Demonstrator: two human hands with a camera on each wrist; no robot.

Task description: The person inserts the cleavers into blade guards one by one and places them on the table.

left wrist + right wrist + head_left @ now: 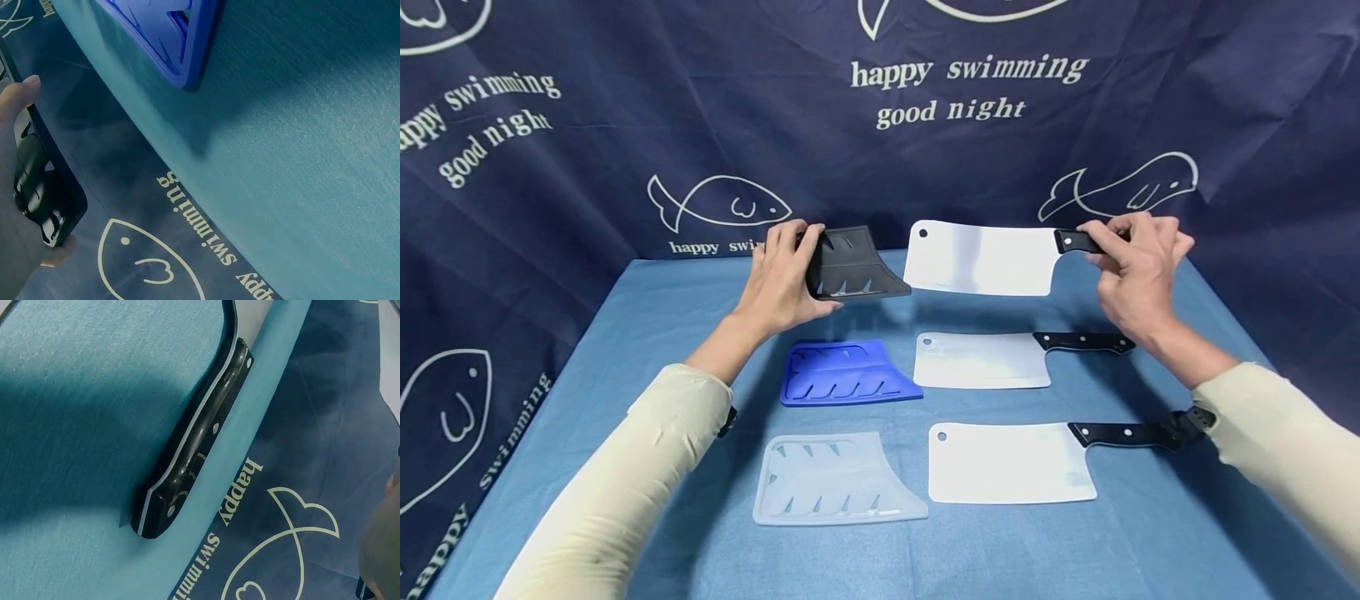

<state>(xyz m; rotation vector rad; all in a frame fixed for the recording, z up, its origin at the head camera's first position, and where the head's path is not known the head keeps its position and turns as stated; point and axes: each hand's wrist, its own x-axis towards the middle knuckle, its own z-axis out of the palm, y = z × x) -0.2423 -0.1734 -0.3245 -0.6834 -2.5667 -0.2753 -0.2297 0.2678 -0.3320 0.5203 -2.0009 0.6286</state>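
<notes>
A clear cover (835, 482) and near cleaver (1009, 463) are being borne by the tabletop (805, 563); beyond a blue cover (844, 372), a black cover (850, 257) is being gripped by the left hand (784, 277), just beside a raised cleaver (977, 260) being held by the right hand (1138, 271).

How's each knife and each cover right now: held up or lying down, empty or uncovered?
Black cover: held up by left hand, empty
Back knife: held up by right hand, uncovered
Blue cover: lying flat, empty
Middle knife: lying flat, uncovered
Clear cover: lying flat, empty
Front knife: lying flat, uncovered
</notes>
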